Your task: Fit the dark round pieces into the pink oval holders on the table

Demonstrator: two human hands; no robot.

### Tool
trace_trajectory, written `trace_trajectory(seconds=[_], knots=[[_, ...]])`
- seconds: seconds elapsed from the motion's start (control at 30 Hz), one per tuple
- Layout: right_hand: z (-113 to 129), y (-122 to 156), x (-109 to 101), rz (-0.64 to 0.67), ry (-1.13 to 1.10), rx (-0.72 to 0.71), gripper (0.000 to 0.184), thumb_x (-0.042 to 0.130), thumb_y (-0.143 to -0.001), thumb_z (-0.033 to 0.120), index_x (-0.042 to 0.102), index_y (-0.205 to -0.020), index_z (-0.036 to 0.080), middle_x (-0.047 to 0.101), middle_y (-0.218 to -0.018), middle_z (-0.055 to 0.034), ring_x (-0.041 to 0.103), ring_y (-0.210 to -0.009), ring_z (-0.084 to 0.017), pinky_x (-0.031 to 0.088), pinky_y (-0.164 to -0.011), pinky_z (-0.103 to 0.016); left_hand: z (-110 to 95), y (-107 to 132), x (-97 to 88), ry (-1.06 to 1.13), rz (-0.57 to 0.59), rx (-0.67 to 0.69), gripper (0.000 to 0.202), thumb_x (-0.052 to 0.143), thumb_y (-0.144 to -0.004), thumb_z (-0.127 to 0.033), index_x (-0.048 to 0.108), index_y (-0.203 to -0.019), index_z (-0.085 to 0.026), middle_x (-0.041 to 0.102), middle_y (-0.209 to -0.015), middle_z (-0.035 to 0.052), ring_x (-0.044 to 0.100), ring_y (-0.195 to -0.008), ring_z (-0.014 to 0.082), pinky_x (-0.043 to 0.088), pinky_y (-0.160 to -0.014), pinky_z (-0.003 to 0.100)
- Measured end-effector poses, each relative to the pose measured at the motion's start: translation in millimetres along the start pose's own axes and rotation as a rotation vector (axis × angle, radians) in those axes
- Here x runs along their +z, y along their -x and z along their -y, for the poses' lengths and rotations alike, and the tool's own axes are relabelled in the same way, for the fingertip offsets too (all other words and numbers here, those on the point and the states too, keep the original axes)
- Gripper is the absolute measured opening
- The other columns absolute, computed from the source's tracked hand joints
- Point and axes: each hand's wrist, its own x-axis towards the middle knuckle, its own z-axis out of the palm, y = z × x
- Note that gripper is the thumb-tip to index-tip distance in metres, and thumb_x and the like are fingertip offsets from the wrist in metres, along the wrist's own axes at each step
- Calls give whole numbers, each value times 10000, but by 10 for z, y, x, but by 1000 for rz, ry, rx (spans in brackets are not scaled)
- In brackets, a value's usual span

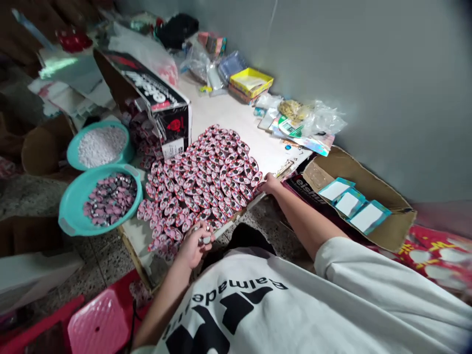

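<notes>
A dense spread of small oval, red-rimmed printed pieces [202,179] stands on the white table; many show dark round centres, and those toward the left front have pink tops. My left hand [195,241], at the table's front edge, has its fingers curled around a few small, round, silvery pieces [205,240]. At the right end of the spread, my right hand [271,184] is against the outermost oval pieces with its fingers bent; what they grip, if anything, is hidden. A turquoise basin [66,209] on the left holds pink and dark shiny small pieces.
Another turquoise basin [73,153] contains small white pieces. Behind the spread, a black printed carton [171,123] lies tipped with more pieces inside. An open carton [396,216] with blue-edged cards is at right. Plastic bags [324,118] and a yellow box [252,81] line the wall.
</notes>
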Motion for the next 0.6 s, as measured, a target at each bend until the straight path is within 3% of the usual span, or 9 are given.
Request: trace_trajectory(seconds=[0.13,0.27,0.37,0.43,0.5,0.6], knots=[[-48,-116,11,105,-87,57,742,792,-680,199,361,-1284,182,619,-857,-14,598,-633,-141,545,-579,-294,-26,18,97,-96,66,-47,304,661,-551,-177,401,-707,-177,508,-781,-13,511,-585,72,233,-417,142],[-54,-90,-71,163,-101,23,823,852,-587,191,420,-1287,170,639,-925,-75,638,-766,-218,575,-681,-402,77,-88,316,-23,47,-22,284,644,-558,-170,403,-708,-179,505,-778,-13,509,-579,74,218,-419,148],[-58,187,-205,-59,-56,-336,783,854,-585,226,503,-1280,145,568,-1183,-168,610,-1033,-293,536,-890,-449,215,-289,640,27,15,-31,307,642,-542,-164,388,-714,-181,497,-773,-20,502,-580,66,201,-423,144],[-54,483,-311,-173,-138,-636,556,739,-737,237,547,-1252,155,527,-1252,-166,591,-1067,-263,525,-911,-405,300,-451,905,17,41,-34,316,646,-541,-174,383,-717,-182,501,-781,-21,501,-586,64,211,-428,143],[-29,796,-409,-11,-236,-864,373,598,-865,243,574,-1231,178,576,-1171,-128,610,-955,-203,544,-822,-341,373,-616,1149,-56,23,-43,293,642,-540,-185,420,-732,-187,506,-771,-21,503,-591,77,229,-424,147],[20,1133,-498,398,-215,-1100,395,579,-898,239,563,-1290,193,615,-1126,-104,599,-966,-189,534,-865,-334,453,-834,1376,-232,-118,-70,286,602,-544,-159,533,-820,-192,554,-774,-8,523,-617,110,309,-428,164]])
